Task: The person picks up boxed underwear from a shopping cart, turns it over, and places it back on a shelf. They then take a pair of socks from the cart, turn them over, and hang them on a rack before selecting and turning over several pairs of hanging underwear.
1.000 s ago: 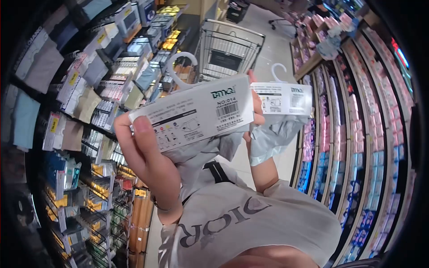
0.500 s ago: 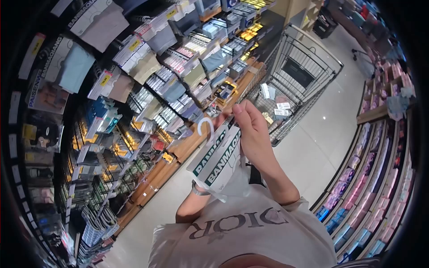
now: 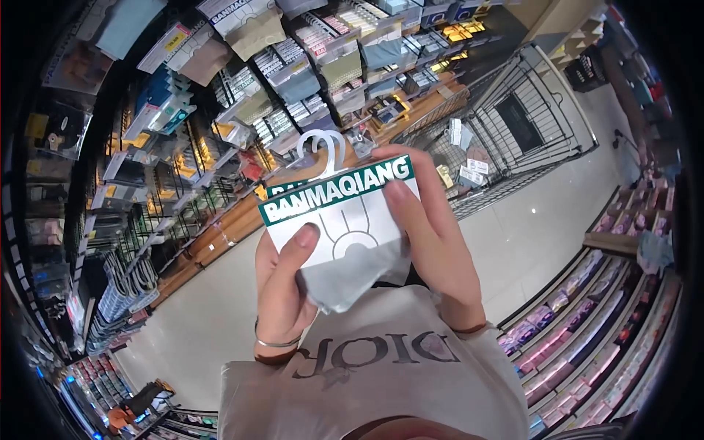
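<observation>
My left hand (image 3: 287, 275), with a bangle at the wrist, grips the lower left side of two stacked underwear packs (image 3: 345, 253), its thumb lying on the front card. On the right side, my right hand (image 3: 436, 227) holds the same packs with its thumb on the front and fingers behind. The front pack has a green band lettered BANMAQIANG, a white card with a line drawing, and folded pale grey cloth below. Another green-banded card shows just behind it. Two white plastic hooks (image 3: 323, 150) stick up from the top edges.
Racks of hanging packs (image 3: 286, 73) fill the left side above a wooden ledge (image 3: 220, 235). A wire shopping cart (image 3: 513, 125) stands ahead to the right, holding several tagged items (image 3: 469, 165). Curved shelves of small packages (image 3: 587, 323) line the right.
The packs have turned from a steep slant to nearly level, facing me. My left hand has come into view on their left side. My right hand has moved lower; the view has shifted.
</observation>
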A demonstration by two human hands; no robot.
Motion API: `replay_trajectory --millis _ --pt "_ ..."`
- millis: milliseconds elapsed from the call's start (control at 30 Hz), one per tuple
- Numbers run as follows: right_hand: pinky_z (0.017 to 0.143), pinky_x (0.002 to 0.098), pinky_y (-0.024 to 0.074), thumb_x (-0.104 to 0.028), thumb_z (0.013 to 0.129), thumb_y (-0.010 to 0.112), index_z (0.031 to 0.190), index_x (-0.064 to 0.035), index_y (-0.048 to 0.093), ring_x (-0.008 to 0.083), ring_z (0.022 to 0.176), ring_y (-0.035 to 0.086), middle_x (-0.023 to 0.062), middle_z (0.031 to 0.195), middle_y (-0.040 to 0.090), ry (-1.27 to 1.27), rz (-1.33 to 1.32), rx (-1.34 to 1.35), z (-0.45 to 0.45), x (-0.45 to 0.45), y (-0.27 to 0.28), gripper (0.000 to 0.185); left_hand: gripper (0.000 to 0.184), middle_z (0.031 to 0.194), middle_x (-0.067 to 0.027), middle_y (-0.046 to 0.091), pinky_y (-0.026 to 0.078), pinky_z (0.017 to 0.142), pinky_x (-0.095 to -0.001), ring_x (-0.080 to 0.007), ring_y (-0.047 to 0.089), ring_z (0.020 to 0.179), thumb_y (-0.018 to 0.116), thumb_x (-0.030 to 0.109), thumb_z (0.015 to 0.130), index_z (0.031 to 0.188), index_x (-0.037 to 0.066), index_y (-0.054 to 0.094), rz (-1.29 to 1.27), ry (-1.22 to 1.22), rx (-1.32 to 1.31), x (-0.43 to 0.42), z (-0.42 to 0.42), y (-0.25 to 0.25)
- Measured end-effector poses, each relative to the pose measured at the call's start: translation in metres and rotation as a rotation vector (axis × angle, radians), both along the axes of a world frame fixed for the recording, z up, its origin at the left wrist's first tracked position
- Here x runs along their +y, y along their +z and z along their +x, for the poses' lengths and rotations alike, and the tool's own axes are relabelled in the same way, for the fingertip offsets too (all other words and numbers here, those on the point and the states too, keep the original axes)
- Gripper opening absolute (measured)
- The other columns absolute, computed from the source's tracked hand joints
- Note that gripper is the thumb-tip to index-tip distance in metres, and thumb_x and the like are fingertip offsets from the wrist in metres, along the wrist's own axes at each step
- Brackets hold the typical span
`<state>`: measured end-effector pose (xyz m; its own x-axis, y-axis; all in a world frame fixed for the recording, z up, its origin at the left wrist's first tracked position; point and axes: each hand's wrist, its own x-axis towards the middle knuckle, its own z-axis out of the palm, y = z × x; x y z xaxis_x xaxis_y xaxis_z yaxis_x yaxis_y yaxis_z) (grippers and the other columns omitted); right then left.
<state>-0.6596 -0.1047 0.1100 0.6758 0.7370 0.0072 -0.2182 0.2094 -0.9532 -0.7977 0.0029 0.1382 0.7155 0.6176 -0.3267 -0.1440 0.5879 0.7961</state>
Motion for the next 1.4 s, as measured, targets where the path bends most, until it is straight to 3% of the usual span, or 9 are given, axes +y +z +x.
replay_trajectory --millis 267,300,433,567,733,933,1000,1133,1400 --pt "0.107 0.0384 0.0387 -0.033 0.084 0.061 0.136 -0.0046 0.038 0.0277 0.122 0.052 0.0230 0.139 0.047 -0.022 0.026 0.117 -0.010 -0.016 0.026 0.064 0.051 0.126 -0.0267 0.062 0.057 0.096 -0.0439 -0.0342 0.068 0.109 0.053 0.018 0.096 0.135 -0.014 0.044 -0.396 -0.026 -0.024 -0.008 -0.022 0.022" --pt "0.111 0.0405 0.0320 -0.013 0.094 0.057 0.136 -0.0044 0.034 0.0240 0.129 0.042 0.0213 0.144 0.038 0.087 0.159 0.102 -0.005 -0.021 0.017 0.049 0.050 0.126 -0.0255 0.062 0.056 0.097 -0.0435 -0.0332 0.067 0.111 0.055 0.014 0.095 0.136 -0.012 0.044 -0.332 -0.027 -0.061 -0.005 -0.023 0.021" --pt "0.105 0.0391 0.0362 -0.009 0.094 0.064 0.136 -0.0022 0.033 0.0230 0.122 0.046 0.0212 0.139 0.040 0.046 0.056 -0.327 -0.011 -0.009 0.016 0.053 0.059 0.129 -0.0199 0.062 0.049 0.103 -0.0395 -0.0271 0.061 0.121 0.068 -0.001 0.086 0.139 -0.006 0.044 -0.067 0.022 -0.148 -0.001 -0.035 0.005" --pt "0.097 0.0370 0.0413 -0.007 0.096 0.063 0.134 -0.0004 0.034 0.0222 0.108 0.052 0.0185 0.126 0.047 0.038 -0.019 -0.432 -0.012 0.045 0.011 0.048 0.091 0.139 -0.0164 0.042 0.045 0.102 -0.0351 -0.0205 0.051 0.121 0.081 0.019 0.083 0.150 -0.001 0.023 0.397 0.207 0.071 0.017 -0.024 -0.014" --pt "0.088 0.0309 0.0437 -0.006 0.097 0.058 0.134 0.0026 0.041 0.0201 0.094 0.054 0.0147 0.108 0.054 0.303 -0.110 -0.650 0.011 0.133 -0.015 0.042 0.069 0.127 -0.0125 0.046 0.041 0.101 -0.0329 -0.0203 0.047 0.119 0.077 0.021 0.087 0.138 0.001 0.035 0.742 0.499 0.294 0.074 -0.022 -0.068" --pt "0.099 0.0321 0.0427 -0.009 0.087 0.076 0.140 -0.0024 0.039 0.0193 0.115 0.052 0.0123 0.123 0.053 0.240 -0.034 -0.419 0.021 0.255 -0.048 0.065 0.045 0.122 -0.0096 0.048 0.041 0.096 -0.0304 -0.0170 0.048 0.110 0.069 0.015 0.094 0.129 0.002 0.045 0.838 0.555 0.271 0.200 0.005 -0.089" --pt "0.101 0.0333 0.0411 -0.011 0.086 0.079 0.139 -0.0033 0.040 0.0193 0.118 0.050 0.0117 0.126 0.052 0.317 -0.046 -0.192 0.040 0.292 -0.059 0.067 0.045 0.121 -0.0090 0.050 0.042 0.096 -0.0298 -0.0163 0.050 0.108 0.069 0.014 0.094 0.130 0.002 0.045 0.731 0.445 0.157 0.251 0.020 -0.096" --pt "0.102 0.0322 0.0405 -0.012 0.082 0.083 0.131 -0.0073 0.047 0.0186 0.115 0.051 0.0079 0.123 0.052 0.222 0.020 -0.513 0.080 0.356 -0.064 0.061 0.049 0.117 -0.0094 0.061 0.048 0.092 -0.0277 -0.0146 0.059 0.106 0.071 0.013 0.094 0.133 0.000 0.045 0.719 0.256 0.054 0.322 0.047 -0.086" --pt "0.092 0.0290 0.0479 -0.014 0.080 0.084 0.129 -0.0032 0.047 0.0130 0.102 0.058 0.0040 0.113 0.058 0.193 0.073 -0.307 0.106 0.410 -0.050 0.063 0.048 0.115 -0.0096 0.061 0.050 0.089 -0.0281 -0.0126 0.059 0.104 0.073 0.010 0.092 0.130 -0.001 0.045 0.851 0.200 0.012 0.388 0.080 -0.064"
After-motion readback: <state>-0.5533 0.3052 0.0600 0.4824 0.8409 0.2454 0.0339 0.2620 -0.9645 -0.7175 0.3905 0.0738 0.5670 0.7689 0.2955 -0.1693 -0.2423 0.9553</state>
